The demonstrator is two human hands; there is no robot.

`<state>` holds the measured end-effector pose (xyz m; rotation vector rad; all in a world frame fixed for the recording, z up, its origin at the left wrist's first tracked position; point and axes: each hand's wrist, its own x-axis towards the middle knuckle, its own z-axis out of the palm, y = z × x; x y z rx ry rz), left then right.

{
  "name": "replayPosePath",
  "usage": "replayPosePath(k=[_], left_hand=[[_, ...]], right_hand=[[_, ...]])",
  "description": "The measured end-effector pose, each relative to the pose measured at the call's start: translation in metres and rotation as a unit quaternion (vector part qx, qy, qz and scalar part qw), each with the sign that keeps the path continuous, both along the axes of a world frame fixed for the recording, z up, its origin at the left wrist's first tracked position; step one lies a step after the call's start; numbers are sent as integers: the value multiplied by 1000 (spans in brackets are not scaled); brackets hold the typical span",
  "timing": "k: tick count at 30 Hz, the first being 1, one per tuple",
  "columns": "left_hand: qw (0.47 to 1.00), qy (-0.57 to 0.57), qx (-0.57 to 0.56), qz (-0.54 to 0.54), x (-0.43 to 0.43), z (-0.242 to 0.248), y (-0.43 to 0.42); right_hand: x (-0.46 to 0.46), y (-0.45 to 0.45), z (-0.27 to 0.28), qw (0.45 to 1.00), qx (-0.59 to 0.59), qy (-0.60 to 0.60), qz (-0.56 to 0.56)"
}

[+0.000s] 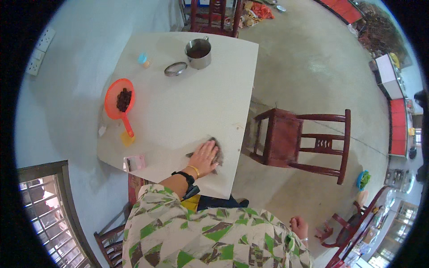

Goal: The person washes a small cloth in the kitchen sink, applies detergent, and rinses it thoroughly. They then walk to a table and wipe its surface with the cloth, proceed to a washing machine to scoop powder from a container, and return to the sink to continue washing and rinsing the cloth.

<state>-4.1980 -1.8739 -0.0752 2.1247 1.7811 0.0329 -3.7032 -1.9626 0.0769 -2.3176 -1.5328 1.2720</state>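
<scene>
My left hand lies palm down on a dark, crumpled cloth near the front right corner of the white table. A gold bangle and a black wristband are on that arm. Off the table at the lower right, my right hand hangs beside the patterned top, fingers curled, with nothing visible in it. Farther along the table stand a metal mug with dark contents and, by it, a round lid. At the left edge an orange plastic strainer holds dark pieces.
A small blue-capped jar, a yellow sponge-like piece and a pink-edged box sit along the table's left side. A dark red wooden chair stands right of the table, another beyond its far edge. The wall borders the left.
</scene>
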Motion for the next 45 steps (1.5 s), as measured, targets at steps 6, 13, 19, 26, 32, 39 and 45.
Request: replayPosePath(k=[6, 13, 19, 26, 32, 39, 45], left_hand=[[990, 46, 94, 93, -4, -9, 116], [991, 34, 114, 53, 36, -24, 205], [998, 15, 58, -32, 99, -11, 60], [998, 5, 52, 25, 148, -11, -106], [977, -164, 30, 133, 163, 9, -150], [947, -85, 83, 298, 54, 24, -140], [955, 129, 20, 266, -4, -12, -85]], right_hand=[[7, -38, 2, 998, -23, -1, -50], [-8, -68, 16, 998, -46, -4, -53], [13, -70, 1, 999, -33, 6, 25], [80, -83, -30, 992, 47, 59, 97], [127, -127, -44, 994, 11, 19, 107], [128, -159, -42, 997, 17, 16, 70], [85, -159, -46, 998, -64, -5, 25]])
